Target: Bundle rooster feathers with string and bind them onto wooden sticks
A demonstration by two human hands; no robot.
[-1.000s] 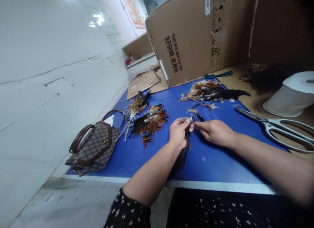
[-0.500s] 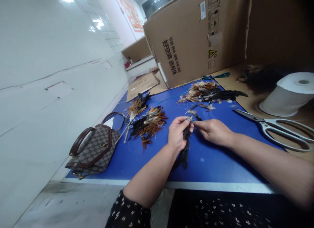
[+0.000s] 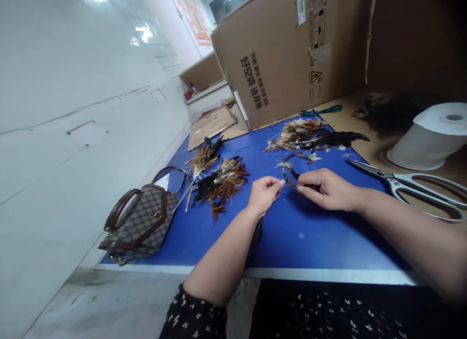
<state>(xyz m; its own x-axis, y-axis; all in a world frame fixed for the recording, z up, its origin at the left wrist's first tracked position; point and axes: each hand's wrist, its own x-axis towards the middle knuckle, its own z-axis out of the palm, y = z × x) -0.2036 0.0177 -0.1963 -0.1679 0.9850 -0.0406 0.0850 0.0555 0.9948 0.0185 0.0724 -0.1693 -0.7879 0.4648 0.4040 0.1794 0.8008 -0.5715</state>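
My left hand (image 3: 265, 195) is closed in a pinch above the blue mat. Black feathers (image 3: 257, 238) trail from beneath its wrist; their upper ends are hidden by the hand. To its right, my right hand (image 3: 326, 189) is also closed, thumb against the bent forefinger. A speck of blue-green shows at its fingertips, too small to name. Between and just beyond the hands lie a few small loose feathers (image 3: 288, 169). Farther off is a pile of brown and black feathers (image 3: 302, 135). On the left rest a feather bunch (image 3: 223, 179) and a feather duster-like bundle with stems (image 3: 203, 160).
Large scissors (image 3: 396, 181) and a white spool (image 3: 425, 142) stand at the right. A patterned handbag (image 3: 148, 220) sits on the left of the blue mat (image 3: 306, 251). Behind rises a big cardboard box (image 3: 280, 62), with teal cord (image 3: 323, 110) near its foot.
My hands have drawn apart, the right one moving right. The black feathers, upright below the left hand before, now hang back beneath its wrist.
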